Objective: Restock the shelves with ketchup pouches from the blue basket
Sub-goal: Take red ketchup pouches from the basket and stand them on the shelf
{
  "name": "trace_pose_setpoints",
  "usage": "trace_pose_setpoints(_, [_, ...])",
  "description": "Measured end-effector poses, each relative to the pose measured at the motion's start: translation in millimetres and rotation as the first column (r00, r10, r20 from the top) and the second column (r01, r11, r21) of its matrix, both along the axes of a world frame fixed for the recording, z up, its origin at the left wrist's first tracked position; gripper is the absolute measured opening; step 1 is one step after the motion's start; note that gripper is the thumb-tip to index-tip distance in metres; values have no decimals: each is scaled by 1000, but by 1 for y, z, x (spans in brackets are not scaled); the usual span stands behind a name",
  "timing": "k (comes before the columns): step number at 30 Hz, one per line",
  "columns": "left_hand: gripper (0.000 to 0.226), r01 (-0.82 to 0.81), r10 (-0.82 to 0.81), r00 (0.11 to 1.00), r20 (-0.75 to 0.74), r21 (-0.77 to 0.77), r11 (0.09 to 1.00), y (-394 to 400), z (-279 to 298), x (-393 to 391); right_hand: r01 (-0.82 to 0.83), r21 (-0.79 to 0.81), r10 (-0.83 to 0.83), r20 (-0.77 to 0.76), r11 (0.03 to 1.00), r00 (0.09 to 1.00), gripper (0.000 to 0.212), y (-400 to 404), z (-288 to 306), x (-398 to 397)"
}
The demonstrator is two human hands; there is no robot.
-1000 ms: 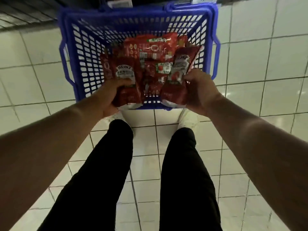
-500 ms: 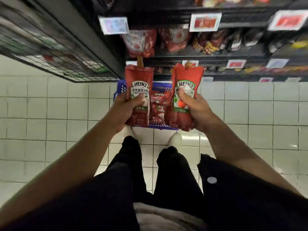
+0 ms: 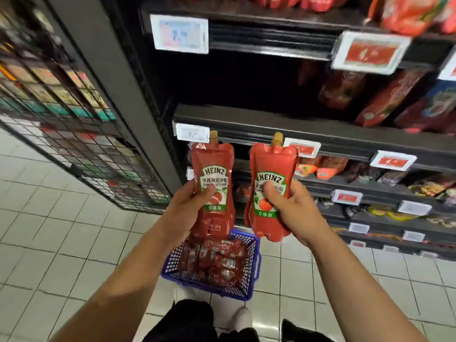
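My left hand point(image 3: 190, 213) grips a red Heinz ketchup pouch point(image 3: 213, 164) upright, thumb across its label. A second red Heinz pouch point(image 3: 271, 169) stands upright in my right hand point(image 3: 293, 213), thumb on its front. Both pouches are raised in front of the dark shelf point(image 3: 246, 122), whose left section behind them looks dark and bare. On the floor below sits the blue basket point(image 3: 251, 265), holding several more red ketchup pouches point(image 3: 217, 262).
Black shelving rises ahead with price tags point(image 3: 181, 33) along the edges and red pouches point(image 3: 385, 99) stocked to the right. A wire-mesh rack point(image 3: 74, 119) stands on the left. White tiled floor point(image 3: 61, 243) surrounds the basket; my shoes show at the bottom.
Both hands lifted a pouch each out of the basket and raised them to shelf height. The view tilted up from the basket to the shelves.
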State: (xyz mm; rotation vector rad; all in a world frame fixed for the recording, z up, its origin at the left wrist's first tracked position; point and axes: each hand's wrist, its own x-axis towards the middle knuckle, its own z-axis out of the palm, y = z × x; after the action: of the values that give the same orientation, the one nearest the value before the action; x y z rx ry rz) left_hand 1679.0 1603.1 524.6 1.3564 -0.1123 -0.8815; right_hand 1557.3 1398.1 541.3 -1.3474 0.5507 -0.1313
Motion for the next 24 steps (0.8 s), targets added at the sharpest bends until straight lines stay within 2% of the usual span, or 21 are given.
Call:
trace_pose_setpoints(7, [28,42,-34,990,138,-50,998,-9,37,60,74,-70,-68,80,995,994,28,-7,43,54])
trace_pose_setpoints(12, [34,77,-86,967,240,47,996,-24,36,86,72,-120,-63,79,990,995,34,-14,38,77])
trace_pose_setpoints(17, [45,32,-76,924,375,122,992,-46,23,104,-14,-158,31,105,987,994,24,-41,25,101])
trace_pose_setpoints(20, [49,-17,0,914,405,38,999,-64,5,118,-55,-180,85,161,982,983,14,-69,10,119])
trace_pose_setpoints(24, [33,-37,93,876,472,-125,991,-93,5,137,-54,-102,76,228,993,971,16,-98,9,146])
